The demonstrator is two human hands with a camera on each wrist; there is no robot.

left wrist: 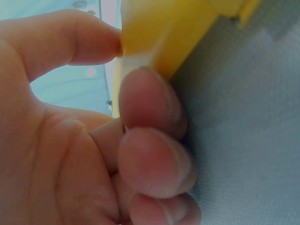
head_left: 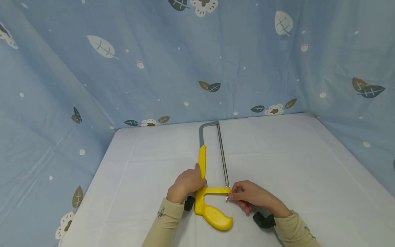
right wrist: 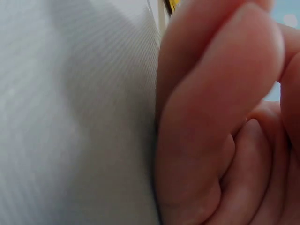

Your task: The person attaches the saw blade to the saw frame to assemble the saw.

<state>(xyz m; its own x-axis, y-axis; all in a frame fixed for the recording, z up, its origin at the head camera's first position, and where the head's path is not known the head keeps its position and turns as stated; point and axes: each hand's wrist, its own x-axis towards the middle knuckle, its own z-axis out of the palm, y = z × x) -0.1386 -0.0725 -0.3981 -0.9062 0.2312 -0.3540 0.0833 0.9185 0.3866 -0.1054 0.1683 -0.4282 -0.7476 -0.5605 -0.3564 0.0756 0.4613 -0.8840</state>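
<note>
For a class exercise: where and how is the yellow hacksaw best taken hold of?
Probably around the handle of the hacksaw, coming from the near side: that part is thick and curved and lies closest to the viewer, while the thin blade points away.

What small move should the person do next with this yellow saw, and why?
Perhaps turn the small metal fastener: the right hand is close beside it, near one end of the blade, and the left hand grips the yellow frame, likely steadying it.

- Hacksaw (head_left: 202, 159): yellow handle and rear frame, grey front bow. On its side on white cloth (head_left: 154, 164), handle nearest person.
- Blade (head_left: 223, 156): fitted, straight.
- Metal fitting (head_left: 227, 198): small, silvery, at blade's handle end.
</note>
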